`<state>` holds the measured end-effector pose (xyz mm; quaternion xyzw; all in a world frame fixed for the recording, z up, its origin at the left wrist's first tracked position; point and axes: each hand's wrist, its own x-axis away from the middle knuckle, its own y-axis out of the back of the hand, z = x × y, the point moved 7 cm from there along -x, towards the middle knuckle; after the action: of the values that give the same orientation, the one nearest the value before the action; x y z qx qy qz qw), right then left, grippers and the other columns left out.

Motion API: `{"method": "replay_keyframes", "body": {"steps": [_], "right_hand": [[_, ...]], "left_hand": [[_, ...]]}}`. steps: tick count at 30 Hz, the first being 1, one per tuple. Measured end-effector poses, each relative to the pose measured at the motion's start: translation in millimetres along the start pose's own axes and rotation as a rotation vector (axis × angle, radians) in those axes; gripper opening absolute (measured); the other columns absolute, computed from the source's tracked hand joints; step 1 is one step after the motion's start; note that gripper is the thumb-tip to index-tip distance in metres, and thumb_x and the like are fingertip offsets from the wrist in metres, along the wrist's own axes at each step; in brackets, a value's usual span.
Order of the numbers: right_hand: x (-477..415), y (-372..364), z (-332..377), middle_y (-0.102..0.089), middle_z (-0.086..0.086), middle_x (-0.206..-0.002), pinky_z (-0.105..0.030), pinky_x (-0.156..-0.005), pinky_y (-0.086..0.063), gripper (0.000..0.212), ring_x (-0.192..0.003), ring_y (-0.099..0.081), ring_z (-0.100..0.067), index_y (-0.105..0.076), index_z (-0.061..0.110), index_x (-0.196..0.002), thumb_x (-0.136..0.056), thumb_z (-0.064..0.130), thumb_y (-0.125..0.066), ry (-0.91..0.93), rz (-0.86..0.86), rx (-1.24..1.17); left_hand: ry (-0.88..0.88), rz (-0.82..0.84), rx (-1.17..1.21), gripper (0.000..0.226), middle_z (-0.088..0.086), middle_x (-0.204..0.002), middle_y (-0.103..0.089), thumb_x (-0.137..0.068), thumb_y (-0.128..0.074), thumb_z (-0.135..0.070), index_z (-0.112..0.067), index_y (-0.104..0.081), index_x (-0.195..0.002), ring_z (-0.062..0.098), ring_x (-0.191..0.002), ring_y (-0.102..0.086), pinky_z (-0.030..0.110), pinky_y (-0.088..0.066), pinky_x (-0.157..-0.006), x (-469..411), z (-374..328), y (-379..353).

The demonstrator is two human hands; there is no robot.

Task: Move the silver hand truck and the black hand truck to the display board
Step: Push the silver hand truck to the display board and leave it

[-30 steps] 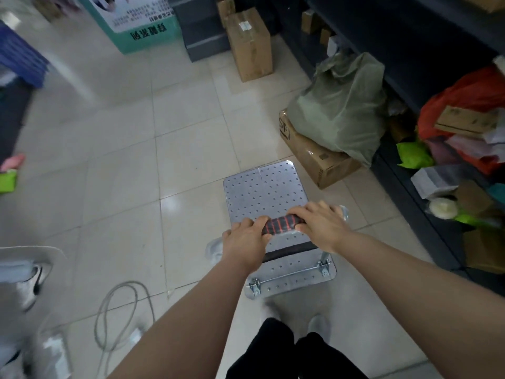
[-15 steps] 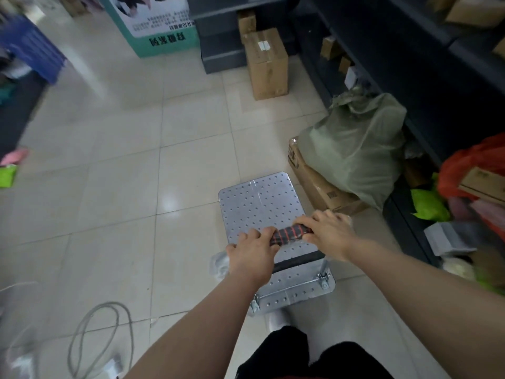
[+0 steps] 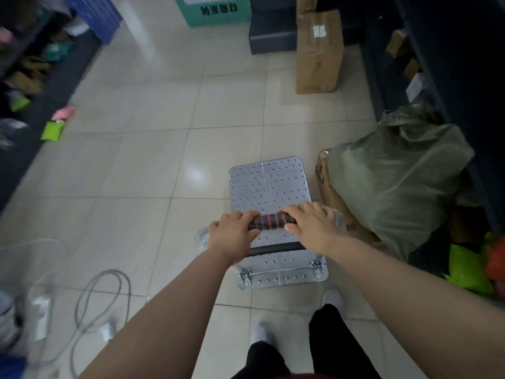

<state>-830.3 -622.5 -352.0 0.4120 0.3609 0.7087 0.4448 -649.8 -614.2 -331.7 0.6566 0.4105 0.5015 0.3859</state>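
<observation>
The silver hand truck (image 3: 269,184) stands on the tiled floor just ahead of my feet, its flat perforated deck pointing up the aisle. Its handle bar, wrapped in black with red stripes (image 3: 270,220), crosses above the deck's near end. My left hand (image 3: 232,236) is closed on the bar's left end and my right hand (image 3: 311,224) on its right end. The teal and white display board (image 3: 216,9) stands at the far end of the aisle, only its bottom part showing. No black hand truck is in view.
A green bag (image 3: 396,181) lies on a cardboard box (image 3: 325,181) close to the truck's right side. A tall carton (image 3: 318,50) stands farther up on the right beside dark shelving (image 3: 451,64). A grey cable (image 3: 95,302) loops on the floor at left. Shelves (image 3: 32,86) with goods line the left.
The truck and I have rolled forward along the aisle. The view has swung left, the bag and box sliding to the right, and the left shelves have come into view. Both hands keep the handle.
</observation>
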Motion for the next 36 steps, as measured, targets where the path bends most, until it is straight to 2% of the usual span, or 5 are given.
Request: {"method": "replay_keyframes", "body": {"steps": [10, 18, 24, 36], "right_hand": [[-93.9, 43.9, -31.9, -0.048, 0.004, -0.116, -0.048, -0.101, -0.023, 0.031, -0.112, -0.039, -0.021, -0.035, 0.048, -0.121, -0.091, 0.043, -0.045, 0.055, 0.063, -0.010], [-188.2, 77.5, -55.1, -0.049, 0.006, -0.113, -0.044, -0.097, -0.025, 0.031, -0.108, -0.039, -0.018, -0.032, 0.050, -0.120, -0.091, 0.045, -0.042, 0.057, 0.046, 0.029], [-280.4, 108.0, -55.4, -0.049, 0.007, -0.114, -0.044, -0.098, -0.024, 0.035, -0.109, -0.040, -0.018, -0.029, 0.052, -0.121, -0.091, 0.045, -0.042, 0.015, 0.045, 0.017], [-445.0, 149.4, -29.2, -0.049, 0.006, -0.114, -0.043, -0.099, -0.023, 0.030, -0.111, -0.039, -0.020, -0.036, 0.050, -0.119, -0.091, 0.044, -0.043, 0.041, 0.032, 0.005]], "left_hand": [[0.074, -0.044, 0.075, 0.039, -0.003, -0.121, -0.053, -0.089, -0.044, -0.046, -0.043, -0.040, -0.128, 0.024, -0.109, -0.044, 0.044, -0.031, -0.093, -88.0, -10.6, 30.4], [0.059, -0.117, 0.133, 0.037, -0.007, -0.120, -0.053, -0.088, -0.045, -0.049, -0.046, -0.041, -0.125, 0.022, -0.108, -0.044, 0.043, -0.030, -0.090, -180.0, -3.1, 58.7], [0.038, -0.116, 0.141, 0.037, -0.005, -0.119, -0.053, -0.089, -0.043, -0.050, -0.046, -0.040, -0.125, 0.023, -0.107, -0.044, 0.046, -0.030, -0.091, -269.2, 20.2, 97.1], [0.059, -0.119, 0.103, 0.038, -0.003, -0.118, -0.053, -0.089, -0.044, -0.046, -0.045, -0.041, -0.126, 0.024, -0.108, -0.044, 0.045, -0.029, -0.095, -414.5, 85.6, 168.0]]}}
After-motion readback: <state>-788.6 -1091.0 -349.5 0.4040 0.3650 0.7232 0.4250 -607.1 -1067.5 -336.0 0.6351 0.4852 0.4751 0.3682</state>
